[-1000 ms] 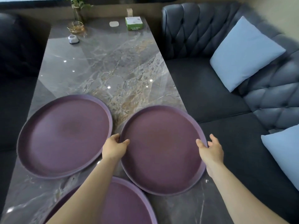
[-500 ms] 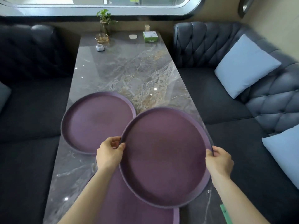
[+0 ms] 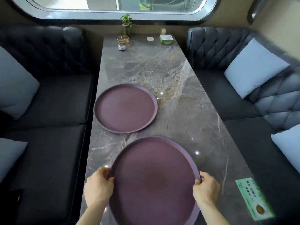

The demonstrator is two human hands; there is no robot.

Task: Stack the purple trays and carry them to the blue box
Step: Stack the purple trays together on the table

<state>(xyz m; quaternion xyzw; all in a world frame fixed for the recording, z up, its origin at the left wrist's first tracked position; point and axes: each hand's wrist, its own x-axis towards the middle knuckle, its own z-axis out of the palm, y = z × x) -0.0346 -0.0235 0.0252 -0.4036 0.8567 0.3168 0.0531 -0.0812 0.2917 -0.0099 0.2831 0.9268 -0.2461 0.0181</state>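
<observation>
A long grey marble table runs from the near edge to a wall under a window, with dark tufted sofas on both sides: the left sofa and the right sofa, each bearing pale blue cushions. The near tray, round and purple, sits at the table's near edge, slightly left of centre; whether it rests on another tray cannot be told, though a second purple rim shows just under its lower right edge. The far tray, of the same kind, lies flat near the left edge about midway along the table, apart from the near tray. The left hand clamps the near tray's left rim, fingers curled over the lip. The right hand clamps its right rim likewise, thumb on top. A green printed card lies at the near right corner. At the far end stand a green box, a potted plant in a glass vase, an amber glass dish, a small white-and-grey object and a white pad.
</observation>
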